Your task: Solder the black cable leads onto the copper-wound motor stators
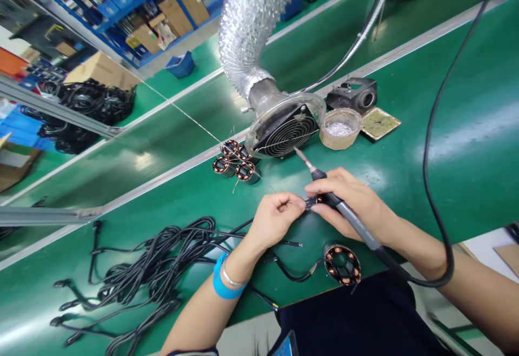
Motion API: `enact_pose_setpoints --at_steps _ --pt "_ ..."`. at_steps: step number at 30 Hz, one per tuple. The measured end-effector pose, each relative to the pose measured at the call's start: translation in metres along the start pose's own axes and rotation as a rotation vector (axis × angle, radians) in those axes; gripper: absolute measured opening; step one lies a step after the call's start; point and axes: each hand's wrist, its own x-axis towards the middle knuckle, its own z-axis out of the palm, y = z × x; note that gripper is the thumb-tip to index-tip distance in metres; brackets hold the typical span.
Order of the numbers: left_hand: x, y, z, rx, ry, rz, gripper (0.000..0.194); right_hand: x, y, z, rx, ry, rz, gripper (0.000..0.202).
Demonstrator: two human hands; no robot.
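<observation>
My right hand [357, 204] is closed around a soldering iron [352, 221], its tip pointing up and left toward the fan grille. The same hand's fingertips also touch a small motor stator [313, 202] with copper windings, mostly hidden between the hands. My left hand [273, 218] pinches at the stator's left side; a thin wire shows by its fingers. Below, a second stator [343, 265] lies on the bench, joined to a black cable [298, 277]. Several more stators [239, 164] with loose wire ends stand together beyond my left hand.
A fume extractor [287, 131] on a silver duct [251, 26] stands behind the hands. To its right are a round tub [341, 129], a square pad [380, 123] and a black iron holder [352, 95]. Black cables [158, 269] pile at left; the iron's cord [427, 156] loops at right.
</observation>
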Motion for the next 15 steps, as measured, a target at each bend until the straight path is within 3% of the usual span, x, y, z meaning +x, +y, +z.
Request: enact_pose_setpoints --at_steps 4,9,13,15 --pt "-0.003 0.002 0.002 0.229 0.034 0.17 0.019 0.005 0.001 0.001 0.042 -0.019 -0.005 0.031" --pt "-0.02 0.0 0.02 0.579 0.197 0.454 0.019 0.0 -0.006 0.004 -0.019 0.045 0.011 0.03" --pt "-0.034 0.006 0.041 0.752 0.115 0.451 0.036 -0.01 -0.005 0.005 -0.227 0.115 0.018 0.031" --pt "-0.037 0.011 0.041 0.819 0.049 0.399 0.044 -0.016 0.004 0.005 -0.305 0.115 0.031 0.033"
